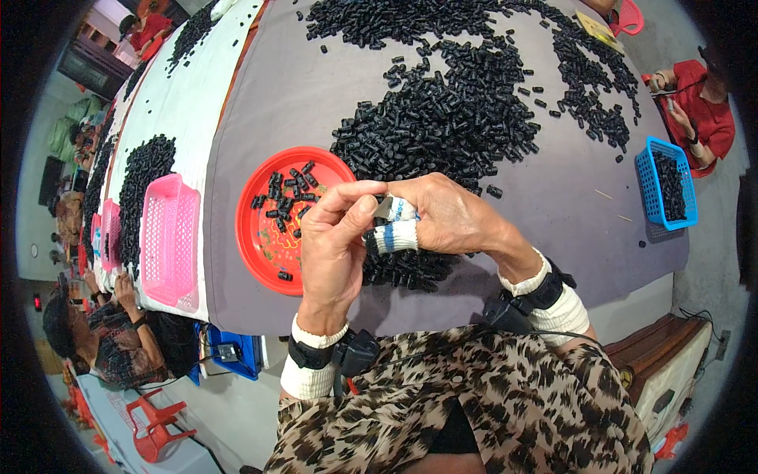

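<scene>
My left hand (pixel 335 237) and my right hand (pixel 458 217) meet above the table's near part, fingers bent in close together. A small black cylindrical part (pixel 369 242) shows at the left fingers, mostly hidden by them. Between the fingertips, a thin grey blade-like piece (pixel 384 207) sticks out from the right hand's pinch. White wrapping with blue marks (pixel 395 237) covers fingers of the right hand. Left of my hands, a round red tray (pixel 251 253) holds several black parts. A large pile of black cylindrical parts (pixel 434 118) lies just beyond and partly under my hands.
A pink basket (pixel 170 241) stands at the left on a white-covered table. On the right edge of the grey cloth (pixel 568 205) sits a blue basket (pixel 687 189) filled with black parts. People in red (pixel 699 110) and dark clothing (pixel 118 340) work nearby. A red stool (pixel 154 423) stands lower left.
</scene>
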`<state>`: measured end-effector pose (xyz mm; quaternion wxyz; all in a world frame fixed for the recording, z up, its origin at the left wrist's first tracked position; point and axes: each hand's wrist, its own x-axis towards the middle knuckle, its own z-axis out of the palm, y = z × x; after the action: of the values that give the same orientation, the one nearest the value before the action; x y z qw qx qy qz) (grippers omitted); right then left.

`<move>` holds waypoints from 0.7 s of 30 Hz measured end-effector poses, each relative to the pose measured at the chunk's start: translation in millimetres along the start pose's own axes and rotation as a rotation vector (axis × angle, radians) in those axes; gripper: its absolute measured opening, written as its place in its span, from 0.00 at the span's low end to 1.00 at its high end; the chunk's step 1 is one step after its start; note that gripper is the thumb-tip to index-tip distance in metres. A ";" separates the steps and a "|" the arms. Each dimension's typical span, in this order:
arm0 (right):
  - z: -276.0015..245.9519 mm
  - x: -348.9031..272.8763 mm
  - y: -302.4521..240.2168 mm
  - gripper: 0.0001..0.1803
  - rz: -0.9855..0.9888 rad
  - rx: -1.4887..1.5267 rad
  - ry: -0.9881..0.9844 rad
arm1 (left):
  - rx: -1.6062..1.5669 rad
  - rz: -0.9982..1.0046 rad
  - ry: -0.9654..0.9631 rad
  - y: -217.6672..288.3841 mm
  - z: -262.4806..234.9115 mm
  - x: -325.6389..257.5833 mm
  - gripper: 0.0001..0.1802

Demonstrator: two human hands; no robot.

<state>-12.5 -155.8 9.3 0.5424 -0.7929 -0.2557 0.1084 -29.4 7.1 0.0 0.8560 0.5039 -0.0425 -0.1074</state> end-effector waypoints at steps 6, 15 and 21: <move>1.7 -2.5 -1.6 0.20 0.115 0.199 0.080 | -0.228 -0.100 0.010 -2.1 1.9 1.4 0.11; 0.6 -2.9 1.2 0.20 0.132 0.180 0.094 | -0.200 -0.078 0.020 -4.2 3.4 0.2 0.10; 1.1 -3.5 2.0 0.20 0.113 0.164 0.130 | -0.255 -0.148 -0.006 -3.5 2.1 1.7 0.10</move>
<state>-15.4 -157.3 6.7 0.6140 -0.7642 -0.1652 0.1079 -28.6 3.3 -2.1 0.9027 0.3924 0.0065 -0.1763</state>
